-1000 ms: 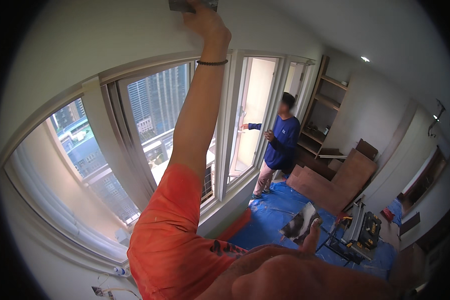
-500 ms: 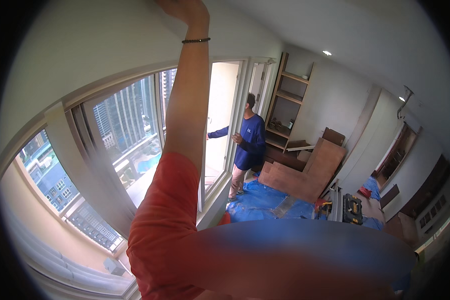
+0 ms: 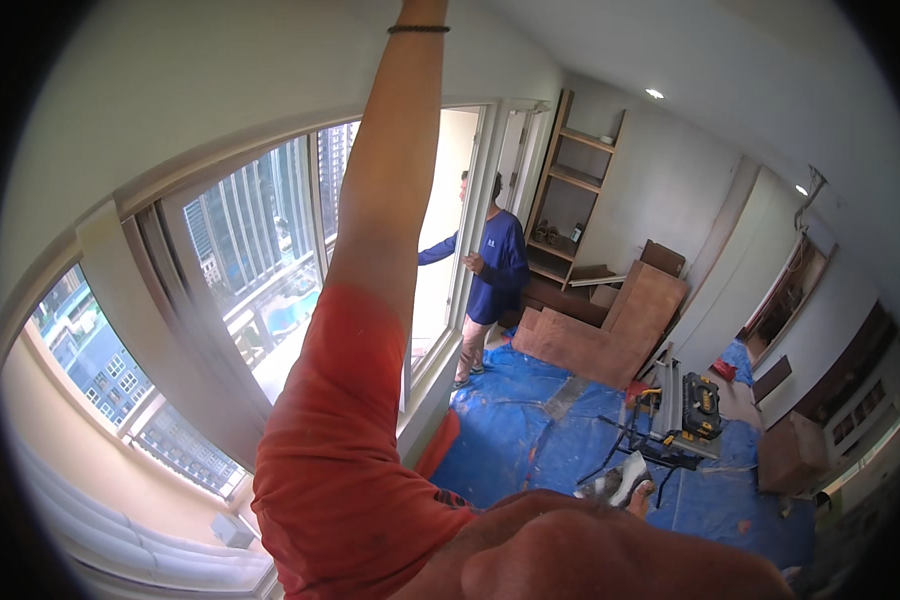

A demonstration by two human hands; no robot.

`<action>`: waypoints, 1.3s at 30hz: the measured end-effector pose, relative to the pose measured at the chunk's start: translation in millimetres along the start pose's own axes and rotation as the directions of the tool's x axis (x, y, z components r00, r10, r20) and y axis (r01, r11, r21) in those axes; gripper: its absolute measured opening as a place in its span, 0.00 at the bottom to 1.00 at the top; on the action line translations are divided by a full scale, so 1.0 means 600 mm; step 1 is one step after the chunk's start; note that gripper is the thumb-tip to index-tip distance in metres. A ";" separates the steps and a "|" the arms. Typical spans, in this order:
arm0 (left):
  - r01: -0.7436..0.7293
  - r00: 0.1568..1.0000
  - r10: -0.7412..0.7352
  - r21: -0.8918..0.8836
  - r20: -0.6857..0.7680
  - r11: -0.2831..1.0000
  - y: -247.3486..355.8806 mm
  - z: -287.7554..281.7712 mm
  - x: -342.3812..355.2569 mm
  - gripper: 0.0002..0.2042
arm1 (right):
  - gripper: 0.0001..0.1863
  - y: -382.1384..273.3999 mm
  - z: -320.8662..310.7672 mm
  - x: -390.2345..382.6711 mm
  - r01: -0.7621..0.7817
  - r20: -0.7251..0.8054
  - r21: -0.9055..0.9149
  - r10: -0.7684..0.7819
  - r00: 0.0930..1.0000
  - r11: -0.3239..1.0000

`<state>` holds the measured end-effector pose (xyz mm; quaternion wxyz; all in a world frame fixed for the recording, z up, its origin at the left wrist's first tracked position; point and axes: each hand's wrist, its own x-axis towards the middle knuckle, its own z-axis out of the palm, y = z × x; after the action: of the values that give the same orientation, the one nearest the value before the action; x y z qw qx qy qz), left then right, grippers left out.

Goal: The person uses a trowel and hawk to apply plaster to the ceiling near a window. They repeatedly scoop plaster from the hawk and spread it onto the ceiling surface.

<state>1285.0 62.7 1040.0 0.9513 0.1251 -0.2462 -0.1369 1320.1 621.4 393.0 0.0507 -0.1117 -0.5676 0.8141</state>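
My left arm, in a red short sleeve, stretches straight up past the window. A thin dark bracelet circles its wrist at the top edge. Beyond the wrist the left hand is cut off, so what it touches, if anything, is hidden. Closest to the wrist is the pale wall above the window. My right hand does not show. Behind the arm lies a wide window with tall buildings outside.
Near the door frame stands a co-worker in a blue long-sleeved top. A blue tarpaulin covers the floor. On it are brown boards and a black-and-yellow power tool on a stand. Open shelves rise behind.
My left arm has risen, and the hand, partly visible at the top before, has left the picture. More of the tarpaulin and the tool's stand now shows. The co-worker stays by the door frame.
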 end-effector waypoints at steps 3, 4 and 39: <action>-0.146 0.982 0.189 0.531 -0.026 0.835 0.018 0.041 -0.021 0.21 | 0.34 0.000 -0.017 -0.003 0.028 -0.004 0.083 -0.028 1.000 0.996; -0.154 0.973 0.224 0.567 -0.054 0.809 0.029 0.036 -0.014 0.22 | 0.34 -0.004 -0.011 -0.003 0.014 0.005 0.087 -0.014 1.000 0.996; 0.033 0.994 -0.072 -0.412 -0.080 0.911 0.151 0.017 -0.071 0.25 | 0.34 -0.137 -0.059 -0.019 -0.008 -0.171 -0.085 -0.006 0.985 0.996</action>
<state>1261.9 159.3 1057.8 0.9628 -0.0642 -0.1640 -0.2048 1336.0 680.0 459.8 0.0939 -0.1835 -0.5952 0.7767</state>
